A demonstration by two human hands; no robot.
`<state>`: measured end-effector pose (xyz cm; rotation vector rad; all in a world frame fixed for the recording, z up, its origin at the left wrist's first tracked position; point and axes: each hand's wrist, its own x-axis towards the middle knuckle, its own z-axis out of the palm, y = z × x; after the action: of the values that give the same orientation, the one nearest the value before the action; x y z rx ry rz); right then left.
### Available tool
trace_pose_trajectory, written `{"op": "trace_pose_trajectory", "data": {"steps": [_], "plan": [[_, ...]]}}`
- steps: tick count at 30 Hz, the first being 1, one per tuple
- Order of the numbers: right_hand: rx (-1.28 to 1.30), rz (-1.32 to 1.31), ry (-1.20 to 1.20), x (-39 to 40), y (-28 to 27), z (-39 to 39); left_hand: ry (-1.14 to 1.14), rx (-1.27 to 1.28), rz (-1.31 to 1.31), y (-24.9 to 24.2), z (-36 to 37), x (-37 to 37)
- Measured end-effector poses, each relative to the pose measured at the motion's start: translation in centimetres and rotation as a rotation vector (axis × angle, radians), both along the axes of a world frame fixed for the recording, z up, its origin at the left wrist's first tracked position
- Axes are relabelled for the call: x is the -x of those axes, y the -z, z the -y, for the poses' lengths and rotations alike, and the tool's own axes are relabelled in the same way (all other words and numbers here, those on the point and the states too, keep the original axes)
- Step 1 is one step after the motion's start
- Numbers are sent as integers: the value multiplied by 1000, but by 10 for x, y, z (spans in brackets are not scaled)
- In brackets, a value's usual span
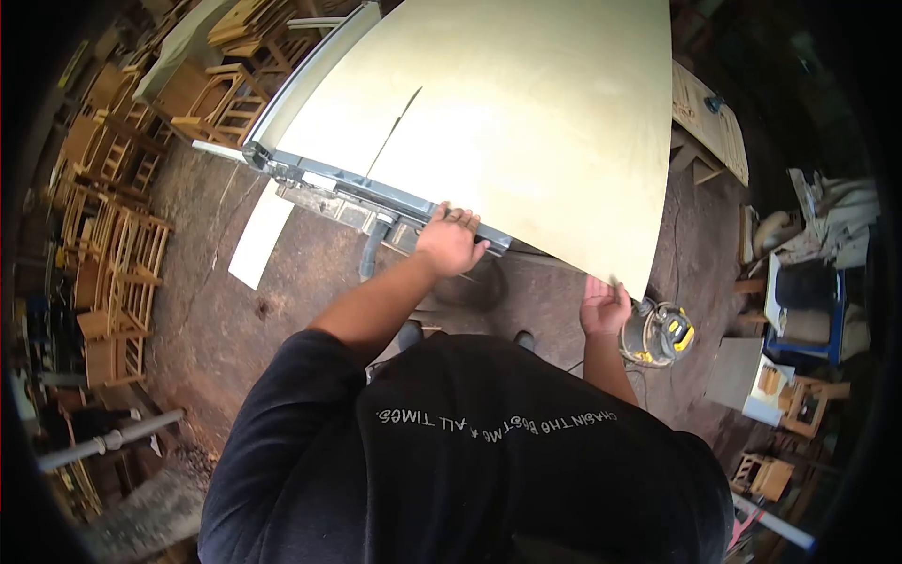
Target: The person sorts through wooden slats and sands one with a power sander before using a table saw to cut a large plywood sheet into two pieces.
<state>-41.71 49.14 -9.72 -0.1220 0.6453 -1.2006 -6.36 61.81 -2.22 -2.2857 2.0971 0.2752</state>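
Note:
A large pale plywood sheet (526, 122) lies across a table saw, with a dark narrow slit (399, 125) running in from its near edge. Along that edge runs the saw's grey metal front rail (395, 195). My left hand (451, 242) is closed over the rail near its right end, its fingertips reaching the sheet's edge. At the sheet's near right corner, my right hand (603, 308) grips the edge palm up, with part of its fingers hidden by the sheet.
A yellow and black shop vacuum (665, 334) stands just right of my right hand. Wooden chair frames (122, 273) are stacked at the left. A pale offcut strip (261, 235) sits below the rail. Another board-topped table (709, 122) stands at the right.

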Motion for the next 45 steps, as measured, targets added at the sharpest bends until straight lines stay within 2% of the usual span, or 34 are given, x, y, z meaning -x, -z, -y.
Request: {"op": "trace_pose_trajectory", "data": {"steps": [2,6,8,10,11,13,15,16,18,19,21,24,25,28,31,37,39,40,45], "plan": [[26,-95,-35,-39,3,-24,74,8,-43,4,-14,-8],[-79,-367,-180,-115,1,-52,154,55,-88,13,-40,-17],[-130,-538,-203,-147,2,-63,176,70,-191,17,-54,-24],[-178,-591,-122,-173,-2,-82,206,105,-300,24,-72,-36],[-202,-618,-87,-180,-5,-86,153,244,-470,26,-81,-44],[-197,-644,-61,-182,-12,-96,-75,534,-647,31,-103,-73],[-195,-639,-53,-183,-11,-106,-500,839,-805,24,-125,-107],[-193,-627,-60,-180,-10,-111,-771,1003,-664,64,-130,-138],[-182,-629,-56,-180,-10,-117,-1375,965,-995,76,-142,-200],[-176,-645,-47,-181,-11,-121,-1403,923,-1274,75,-149,-225],[-166,-658,-45,-182,-11,-130,-1420,786,-1830,74,-164,-264],[-167,-659,-57,-178,-14,-145,-1269,622,-1997,78,-171,-288],[-174,-668,-65,-176,-14,-149,-1302,627,-2021,74,-169,-289],[-199,-686,-45,-175,-15,-161,-1172,607,-2043,98,-174,-298],[-192,-686,-49,-171,-10,-174,-1243,637,-1958,103,-186,-294],[-124,-644,-68,-157,5,-199,-1136,587,-1922,101,-212,-302],[-135,-645,-53,-160,-8,-211,-1208,595,-1890,106,-218,-304],[-146,-621,-44,-158,-7,-216,-1168,614,-1923,94,-222,-296],[-137,-637,-36,-149,-1,-244,-1160,645,-1874,104,-247,-292]]}}
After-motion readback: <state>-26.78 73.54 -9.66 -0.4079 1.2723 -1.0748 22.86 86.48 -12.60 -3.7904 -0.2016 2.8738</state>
